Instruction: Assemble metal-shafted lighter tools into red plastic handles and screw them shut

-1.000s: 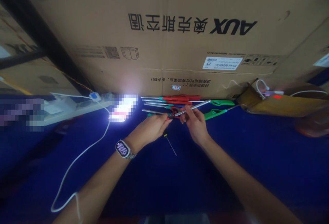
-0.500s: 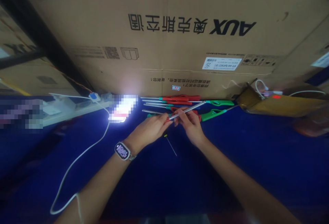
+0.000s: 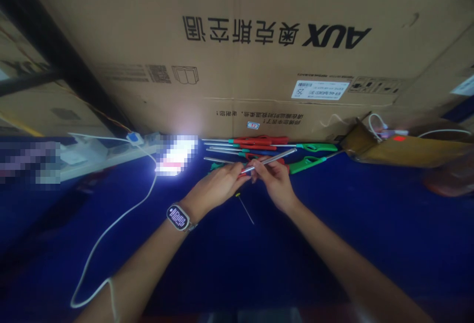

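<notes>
Both hands meet over a blue surface, close to a big cardboard box. My left hand (image 3: 218,187), with a watch on its wrist, pinches the red end of a long lighter. My right hand (image 3: 276,180) is closed round the lighter's silver metal tube (image 3: 276,157), which slants up to the right. Just behind the hands lies a row of several long lighters (image 3: 259,144) with red and green handles and silver tubes. A green-handled lighter (image 3: 305,164) lies right of my right hand. A thin black pin or wire (image 3: 245,208) rests on the surface below the hands.
A large brown AUX carton (image 3: 259,51) stands behind. A bright lamp (image 3: 177,155) glares at the left, with a white cable (image 3: 111,229) looping toward me. A power strip (image 3: 96,157) lies far left. A brown pouch with cables (image 3: 392,147) sits at the right.
My right hand has slid left along the silver tube toward my left hand, and the tube has lowered slightly. My left hand has barely moved.
</notes>
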Available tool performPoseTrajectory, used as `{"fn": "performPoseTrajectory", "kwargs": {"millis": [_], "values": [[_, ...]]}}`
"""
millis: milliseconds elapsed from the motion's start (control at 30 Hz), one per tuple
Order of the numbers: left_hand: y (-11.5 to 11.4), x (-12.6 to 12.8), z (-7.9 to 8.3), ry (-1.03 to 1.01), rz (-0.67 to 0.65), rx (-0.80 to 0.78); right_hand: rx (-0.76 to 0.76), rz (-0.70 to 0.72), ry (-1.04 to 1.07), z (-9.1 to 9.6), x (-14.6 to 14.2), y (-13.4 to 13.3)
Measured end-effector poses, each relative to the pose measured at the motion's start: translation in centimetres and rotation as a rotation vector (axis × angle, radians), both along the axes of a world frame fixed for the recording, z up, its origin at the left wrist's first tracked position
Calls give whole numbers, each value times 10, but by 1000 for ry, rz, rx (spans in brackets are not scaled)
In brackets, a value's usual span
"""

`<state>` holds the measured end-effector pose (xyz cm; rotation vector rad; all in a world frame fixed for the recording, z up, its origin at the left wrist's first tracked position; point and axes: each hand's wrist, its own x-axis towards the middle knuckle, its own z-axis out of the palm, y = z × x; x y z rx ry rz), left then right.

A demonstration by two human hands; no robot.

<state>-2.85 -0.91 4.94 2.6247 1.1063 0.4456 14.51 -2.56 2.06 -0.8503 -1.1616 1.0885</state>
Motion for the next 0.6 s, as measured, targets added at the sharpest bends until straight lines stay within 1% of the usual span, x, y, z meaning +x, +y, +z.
{"fn": "performPoseTrajectory", "kwargs": {"millis": [200, 333, 433, 600], "values": [[1, 1, -4, -35, -30, 32, 28, -53, -89, 4, -3, -1], [3, 0, -7, -35, -34, 42, 45, -97, -74, 4, -5, -2], [3, 0, -6, -42, -33, 64, 49, -134, -50, 3, -7, -3], [2, 2, -5, -31, -30, 74, 47, -200, -82, 2, -9, -6]]}}
